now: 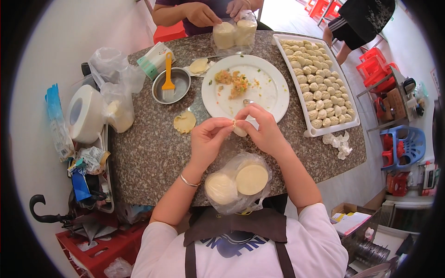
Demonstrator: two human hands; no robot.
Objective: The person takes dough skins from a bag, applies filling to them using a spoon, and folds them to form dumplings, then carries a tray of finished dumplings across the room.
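My left hand (210,138) and my right hand (263,128) meet at the near rim of a large white plate (276,100). Between their fingertips they pinch the edge of a small dumpling (240,131), partly hidden by the fingers. Chopped filling (233,83) is heaped on the plate, and a metal spoon (247,102) shows just beyond my right hand. Close to my forearms, a clear plastic bag (229,163) holds two stacks of round dough wrappers (251,179). A single wrapper with a ruffled edge (184,122) lies on the granite table left of my hands.
A white tray (298,99) of pleated dumplings (318,81) stands at the right, near crumpled tissue (338,144). Left of the plate, a metal bowl (156,91) holds a yellow-handled brush (168,76). Across the granite table (149,156), another person's hands (205,14) touch bagged wrappers (224,36).
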